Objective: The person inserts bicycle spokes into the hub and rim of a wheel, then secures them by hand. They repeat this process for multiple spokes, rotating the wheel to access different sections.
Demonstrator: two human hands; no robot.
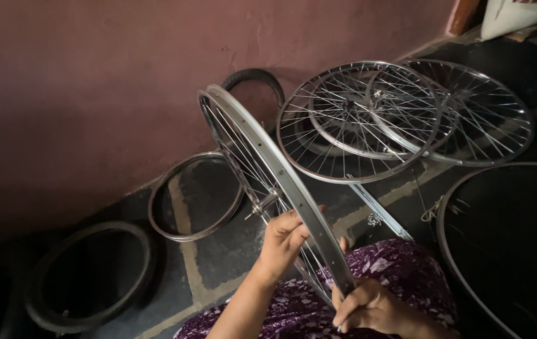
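Note:
A spoked bicycle wheel with a shiny metal rim stands upright, edge-on to me, over my lap. My left hand reaches in among the spokes, close to the hub axle, its fingers curled at a spoke by the rim. My right hand is closed around the lower end of the rim, holding it near my knee. My lap is covered by purple flowered cloth.
Three spoked wheels lie overlapping on the dark floor at the back right. A bare rim lies by the pink wall. A black tyre lies at the left, another tyre leans behind, and a large hoop lies at the right.

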